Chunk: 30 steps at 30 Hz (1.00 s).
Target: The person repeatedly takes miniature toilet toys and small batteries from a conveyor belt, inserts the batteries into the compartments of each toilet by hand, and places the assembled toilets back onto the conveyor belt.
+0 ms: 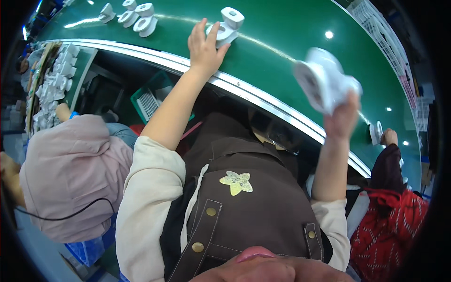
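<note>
A small white model toilet [232, 19] stands upright on the green work surface [277, 28]. My left hand [205, 50] reaches over its bowl side with fingers spread, the fingertips at or against the bowl; firm contact cannot be made out. My right hand [342, 115] grips another white model toilet [324, 77] from below and holds it above the surface. That piece is tilted, its underside facing left, and smeared by motion. Farther left along the green surface stand several more model toilets [145, 21].
A metal edge strip [253, 96] runs along the near side. A green basket [157, 96] sits below it. At left, a person in pink [77, 164] is beside many white pieces [56, 80]. At right, a co-worker's hand [389, 137] touches a white piece [376, 132]. White racks [380, 33] line the far right.
</note>
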{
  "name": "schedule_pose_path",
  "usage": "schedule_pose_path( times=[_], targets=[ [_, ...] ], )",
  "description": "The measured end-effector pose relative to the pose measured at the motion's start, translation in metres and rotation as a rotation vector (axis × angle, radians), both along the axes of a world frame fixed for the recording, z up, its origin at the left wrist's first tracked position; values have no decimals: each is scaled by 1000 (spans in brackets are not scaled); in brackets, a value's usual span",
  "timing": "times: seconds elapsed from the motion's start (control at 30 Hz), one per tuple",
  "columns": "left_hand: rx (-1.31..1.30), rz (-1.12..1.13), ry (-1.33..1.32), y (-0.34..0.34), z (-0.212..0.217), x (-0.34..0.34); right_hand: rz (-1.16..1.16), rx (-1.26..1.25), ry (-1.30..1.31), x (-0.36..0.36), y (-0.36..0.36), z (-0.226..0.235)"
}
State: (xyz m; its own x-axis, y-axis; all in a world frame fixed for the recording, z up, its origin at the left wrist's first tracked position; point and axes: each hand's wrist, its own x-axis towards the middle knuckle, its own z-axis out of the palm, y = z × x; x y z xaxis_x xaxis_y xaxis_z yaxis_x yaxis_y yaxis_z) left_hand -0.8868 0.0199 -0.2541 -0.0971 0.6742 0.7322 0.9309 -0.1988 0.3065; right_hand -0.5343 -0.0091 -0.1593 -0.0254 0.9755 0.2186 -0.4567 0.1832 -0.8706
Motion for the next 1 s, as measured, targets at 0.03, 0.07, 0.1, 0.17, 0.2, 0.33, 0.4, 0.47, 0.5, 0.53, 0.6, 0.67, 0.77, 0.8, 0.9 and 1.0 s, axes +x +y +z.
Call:
schedule_pose_path(
  times=[0.03, 0.07, 0.1, 0.17, 0.2, 0.33, 0.4, 0.47, 0.5, 0.53, 0.6, 0.67, 0.77, 0.8, 0.9, 1.0],
  targets=[
    [1, -6, -14, -3, -1, -2, -69, -16, -162, -20, 19, -12],
    [30, -37, 17, -5, 3, -2, -112, 55, -433, -26, 32, -24],
    [62, -69, 51, -7, 6, -1, -155, 125, -702, -27, 40, -35],
    [72, -98, 37, -11, 5, -1, -236, 298, -766, -36, 45, -50],
    [69, -113, 63, -11, 5, -1, -301, 478, -810, -40, 48, -52],
    [65, -156, 104, -12, 8, 4, -180, 645, -1272, -45, 51, -41],
    [59, -167, 120, -12, 7, 3, -204, 699, -1216, -45, 53, -38],
    [68, -167, 132, -14, 7, 3, -256, 760, -1122, -44, 54, -40],
    [71, -172, 128, -15, 6, 4, -260, 760, -1127, -42, 52, -39],
    [80, -185, 139, -16, 6, 6, -199, 693, -1232, -39, 49, -38],
    [98, -206, 153, -16, 10, 9, -149, 624, -1334, -33, 48, -36],
    [123, -236, 213, -23, 13, 17, -325, 762, -1095, -21, 48, -40],
    [101, -441, 197, -29, 13, 44, -353, 233, -522, 2, 40, -44],
    [77, -541, 165, -30, 15, 60, -376, 26, -350, 5, 37, -40],
    [0, -732, 263, -18, 9, 116, -79, -357, 198, 29, 20, -35],
    [-146, -791, 346, -3, 4, 157, 63, -543, 428, 47, 2, -53]
  ],
)
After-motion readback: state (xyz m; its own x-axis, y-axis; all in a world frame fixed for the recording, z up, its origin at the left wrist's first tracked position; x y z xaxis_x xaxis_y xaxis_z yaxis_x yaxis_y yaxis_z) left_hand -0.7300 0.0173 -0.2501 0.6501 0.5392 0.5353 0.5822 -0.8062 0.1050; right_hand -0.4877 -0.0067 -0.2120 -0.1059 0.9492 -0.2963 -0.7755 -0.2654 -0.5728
